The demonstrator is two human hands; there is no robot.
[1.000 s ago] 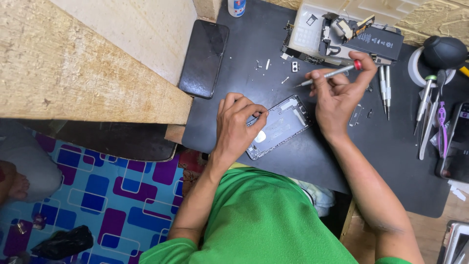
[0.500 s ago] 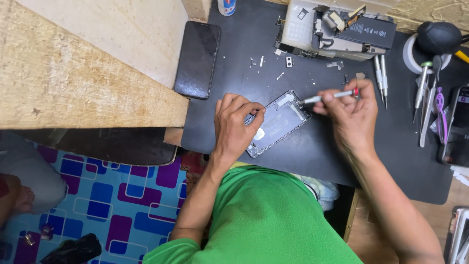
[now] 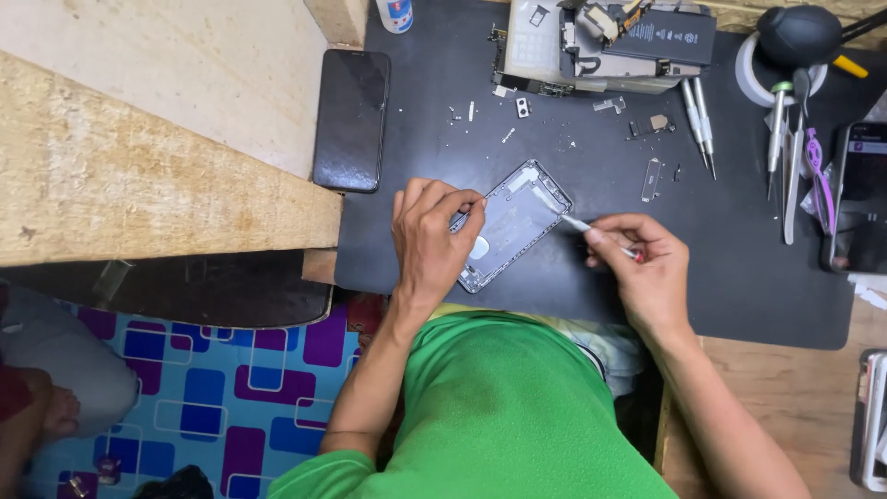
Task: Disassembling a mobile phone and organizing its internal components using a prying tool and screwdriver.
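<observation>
Phone housing (image 3: 514,222) lies open on black mat (image 3: 739,277), left hand (image 3: 430,236) gripping it, right hand (image 3: 642,263) pinching screwdriver (image 3: 591,231).

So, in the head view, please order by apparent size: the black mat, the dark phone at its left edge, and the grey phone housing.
1. black mat, clearly largest.
2. and 3. dark phone and grey phone housing look alike; the left hand covers part of the housing, so I do not rank them.
</observation>
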